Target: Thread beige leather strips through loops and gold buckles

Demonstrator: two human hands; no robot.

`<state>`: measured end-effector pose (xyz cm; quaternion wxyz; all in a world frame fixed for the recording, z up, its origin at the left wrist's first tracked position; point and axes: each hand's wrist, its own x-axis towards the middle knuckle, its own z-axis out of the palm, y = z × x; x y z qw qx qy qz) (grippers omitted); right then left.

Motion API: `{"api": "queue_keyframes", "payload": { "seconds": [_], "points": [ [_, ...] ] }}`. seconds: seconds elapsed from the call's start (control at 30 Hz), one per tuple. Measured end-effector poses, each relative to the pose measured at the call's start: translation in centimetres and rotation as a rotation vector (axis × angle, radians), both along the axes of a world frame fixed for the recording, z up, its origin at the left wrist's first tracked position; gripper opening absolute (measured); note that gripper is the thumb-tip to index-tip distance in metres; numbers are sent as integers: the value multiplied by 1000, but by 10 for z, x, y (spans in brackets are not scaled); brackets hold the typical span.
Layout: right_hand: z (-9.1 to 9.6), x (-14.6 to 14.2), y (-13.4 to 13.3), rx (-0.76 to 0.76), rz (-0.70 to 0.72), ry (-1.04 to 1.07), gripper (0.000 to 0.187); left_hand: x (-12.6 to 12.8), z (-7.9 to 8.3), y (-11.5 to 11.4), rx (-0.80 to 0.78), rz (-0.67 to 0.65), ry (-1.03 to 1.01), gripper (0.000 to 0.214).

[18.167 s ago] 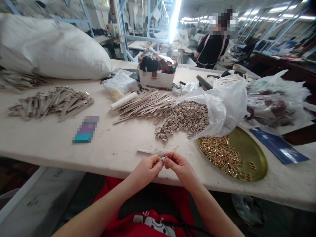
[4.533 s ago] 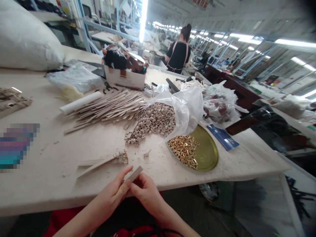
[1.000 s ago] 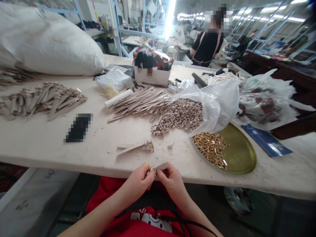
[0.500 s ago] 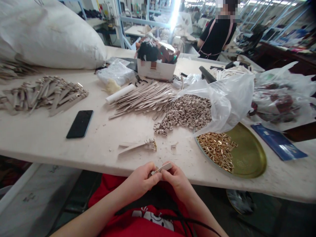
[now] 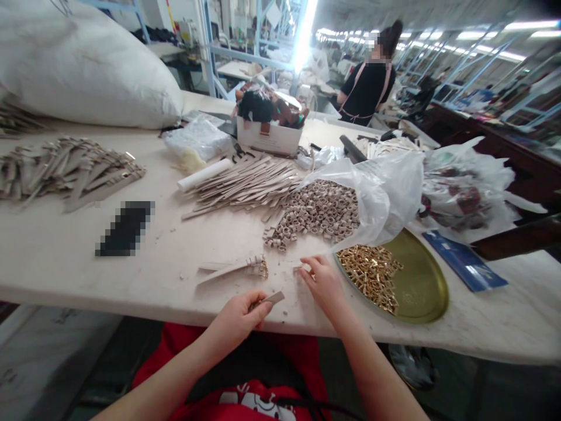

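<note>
My left hand (image 5: pixel 239 316) is closed on a short beige strap (image 5: pixel 272 298) at the table's near edge. My right hand (image 5: pixel 322 282) reaches forward onto the table, its fingertips pinched on a small beige loop (image 5: pixel 301 269). A finished strap with a gold buckle (image 5: pixel 239 268) lies just left of that hand. Beyond lie a heap of beige loops (image 5: pixel 318 213) spilling from a plastic bag (image 5: pixel 377 193), and gold buckles (image 5: pixel 370 275) on a brass tray (image 5: pixel 421 280).
A pile of beige straps (image 5: pixel 245 184) and a white roll (image 5: pixel 204 174) lie mid-table, finished straps (image 5: pixel 65 169) at the left, a phone (image 5: pixel 125 228), a white sack (image 5: pixel 83 70), a box (image 5: pixel 269 134). A person in black (image 5: pixel 366 88) works behind.
My right hand has left the strap and reached forward to the small loop on the table. My left hand keeps the strap.
</note>
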<state>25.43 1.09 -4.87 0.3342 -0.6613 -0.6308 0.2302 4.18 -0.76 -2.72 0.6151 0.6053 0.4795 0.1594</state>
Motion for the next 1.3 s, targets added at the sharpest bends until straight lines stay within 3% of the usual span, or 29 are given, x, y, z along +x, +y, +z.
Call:
{"api": "queue_keyframes", "payload": {
  "seconds": [0.1, 0.17, 0.23, 0.37, 0.47, 0.6, 0.73, 0.9, 1.0, 1.1, 1.3],
  "points": [
    [-6, 3, 14, -20, 49, -65, 5, -1, -1, -2, 23, 38, -14, 27],
    [-4, -2, 11, -35, 52, 58, 7, -2, 0, -3, 37, 62, -24, 28],
    [1, -12, 0, -123, 59, 335, 14, -3, 1, -3, 42, 99, -35, 28],
    [12, -37, -28, -437, 107, 969, 27, 0, 1, -2, 12, 164, -90, 31],
    [19, -51, -42, -547, 102, 1150, 29, 2, 0, -4, -3, 144, -92, 33],
    [25, -56, -49, -540, 134, 1154, 31, 0, 3, -9, 64, 103, -38, 33],
    [24, -54, -54, -395, 157, 854, 36, -4, 9, -13, 100, 22, -3, 34],
    [29, -47, -60, -351, 348, 599, 34, -13, 15, -9, -54, -150, 3, 29],
    [35, -42, -61, -460, 474, 650, 38, -19, 20, -4, -281, -239, -91, 22],
    [34, -42, -62, -529, 489, 808, 44, -21, 25, 0, -457, -274, -246, 19],
    [13, -60, -60, -503, 238, 1143, 38, -10, 27, -4, -470, -190, -361, 24]
  ]
}}
